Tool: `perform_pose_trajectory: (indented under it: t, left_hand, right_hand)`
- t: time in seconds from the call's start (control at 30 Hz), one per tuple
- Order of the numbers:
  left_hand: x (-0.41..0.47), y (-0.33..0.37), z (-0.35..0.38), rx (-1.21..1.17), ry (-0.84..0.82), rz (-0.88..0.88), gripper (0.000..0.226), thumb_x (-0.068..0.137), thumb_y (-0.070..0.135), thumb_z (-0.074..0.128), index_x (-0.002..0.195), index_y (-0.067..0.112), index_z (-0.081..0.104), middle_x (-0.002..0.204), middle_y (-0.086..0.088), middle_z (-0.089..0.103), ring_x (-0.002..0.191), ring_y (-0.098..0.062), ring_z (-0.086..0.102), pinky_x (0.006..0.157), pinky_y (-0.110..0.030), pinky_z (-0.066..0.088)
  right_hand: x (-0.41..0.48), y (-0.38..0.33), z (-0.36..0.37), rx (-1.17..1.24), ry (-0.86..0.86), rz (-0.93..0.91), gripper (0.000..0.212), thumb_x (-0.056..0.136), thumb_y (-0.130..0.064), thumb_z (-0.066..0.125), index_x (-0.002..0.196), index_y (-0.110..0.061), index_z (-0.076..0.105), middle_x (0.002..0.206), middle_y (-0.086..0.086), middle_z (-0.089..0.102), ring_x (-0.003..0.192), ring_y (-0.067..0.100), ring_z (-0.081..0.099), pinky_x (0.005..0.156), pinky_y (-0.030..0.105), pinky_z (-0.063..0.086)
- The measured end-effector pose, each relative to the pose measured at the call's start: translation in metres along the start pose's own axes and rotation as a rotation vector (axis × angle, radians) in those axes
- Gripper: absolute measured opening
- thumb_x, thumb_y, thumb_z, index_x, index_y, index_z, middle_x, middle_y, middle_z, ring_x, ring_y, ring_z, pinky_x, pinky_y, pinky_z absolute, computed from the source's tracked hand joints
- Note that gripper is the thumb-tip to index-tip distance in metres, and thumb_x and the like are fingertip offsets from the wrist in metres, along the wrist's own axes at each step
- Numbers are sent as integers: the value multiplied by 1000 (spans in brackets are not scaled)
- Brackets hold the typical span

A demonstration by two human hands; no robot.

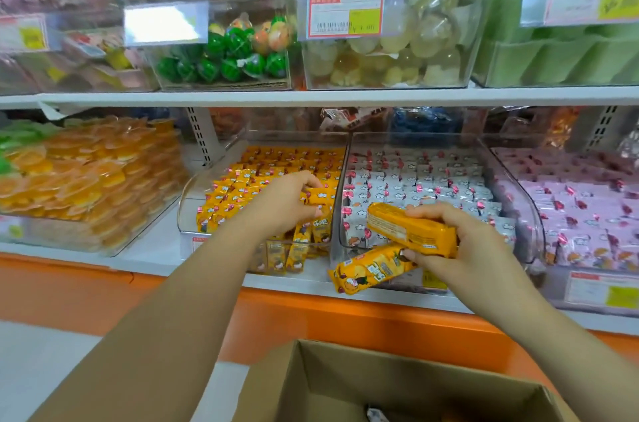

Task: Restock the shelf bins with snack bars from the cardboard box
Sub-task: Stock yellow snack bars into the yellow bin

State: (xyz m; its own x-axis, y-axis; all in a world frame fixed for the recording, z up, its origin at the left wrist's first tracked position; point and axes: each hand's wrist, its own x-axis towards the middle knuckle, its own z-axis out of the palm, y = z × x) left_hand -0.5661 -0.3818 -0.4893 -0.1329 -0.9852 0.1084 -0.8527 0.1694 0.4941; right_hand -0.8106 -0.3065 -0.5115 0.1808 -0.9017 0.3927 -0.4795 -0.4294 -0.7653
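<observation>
A clear shelf bin (193,193) on the lower shelf is packed with rows of yellow snack bars (276,162). My left hand (287,203) reaches into its front right corner and pinches one yellow bar (320,197) among the others. My right hand (460,241) hovers in front of the neighbouring bin and grips two yellow snack bars: one (408,229) lies on top, the other (370,273) slants down to the left. An open cardboard box (345,383) stands below at the bottom edge; its inside is mostly dark.
To the right stand a bin of white-wrapped bars (422,179) and a bin of pink-wrapped bars (570,207). At left a bin holds orange jelly cups (86,179). The upper shelf (311,97) carries clear bins of green and pale sweets. An orange ledge (311,314) runs below the shelf.
</observation>
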Motion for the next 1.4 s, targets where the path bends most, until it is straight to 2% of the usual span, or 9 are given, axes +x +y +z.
perform_pose_trajectory:
  t: [0.17,0.3,0.5,0.67,0.8,0.87,1.0,1.2,1.4]
  left_hand:
    - [27,2,18,144,-43,29,48,87,18,68,131,15,51,140,-8,47,108,-21,54,82,-26,40]
    - [37,-11,29,295,-73,108,37,82,26,73,114,15,59,120,-8,48,90,-17,50,78,-28,40]
    - [26,-11,24,268,-76,106,47,84,29,71,128,24,55,123,-5,45,108,-19,49,91,-31,42]
    - [-17,6,-5,-158,117,101,19,94,32,55,112,30,60,113,9,61,93,-2,60,82,-20,49]
    - [-57,27,-12,-757,-120,-7,34,78,52,50,106,34,58,103,10,66,86,-9,70,70,-20,55]
    - [-60,31,-12,-832,-135,16,32,76,45,58,106,33,57,101,8,70,87,-14,71,70,-23,57]
    - [-57,21,-20,-820,24,1,26,85,26,65,109,31,59,100,-1,68,81,-15,71,74,-30,58]
    - [-57,-16,-43,-600,419,-45,34,82,29,71,109,32,51,94,10,63,75,-6,66,65,-21,55]
    - [-40,-28,-28,-366,361,4,33,82,34,72,106,31,49,90,14,59,79,-12,58,59,-15,40]
  right_hand:
    - [0,3,-1,-17,-20,13,48,72,-8,79,92,-45,54,96,-24,62,90,-10,57,74,5,45]
    - [3,1,-3,-13,-27,35,47,75,-11,78,92,-46,52,94,-23,62,87,-6,59,73,7,46]
    - [7,-1,0,74,33,83,42,76,-11,77,91,-43,55,92,-22,63,84,-7,60,71,12,50]
    - [5,-7,4,300,195,120,35,77,-8,75,92,-35,58,92,-12,67,81,-2,65,68,11,51]
    - [7,-18,19,505,358,162,33,77,-9,74,95,-32,59,96,-7,69,88,8,68,70,25,56]
    - [9,-27,29,519,378,148,33,77,-9,75,93,-33,58,95,-8,68,88,8,67,70,25,55]
    - [14,-40,47,466,329,142,32,78,-10,74,93,-33,58,97,-7,68,87,8,66,73,25,54]
    - [33,-49,56,293,186,147,15,82,-24,71,92,-32,62,81,-11,68,75,6,66,66,17,49]
    - [53,-49,54,222,183,128,12,86,-23,67,86,-11,69,79,-2,72,75,9,65,70,24,55]
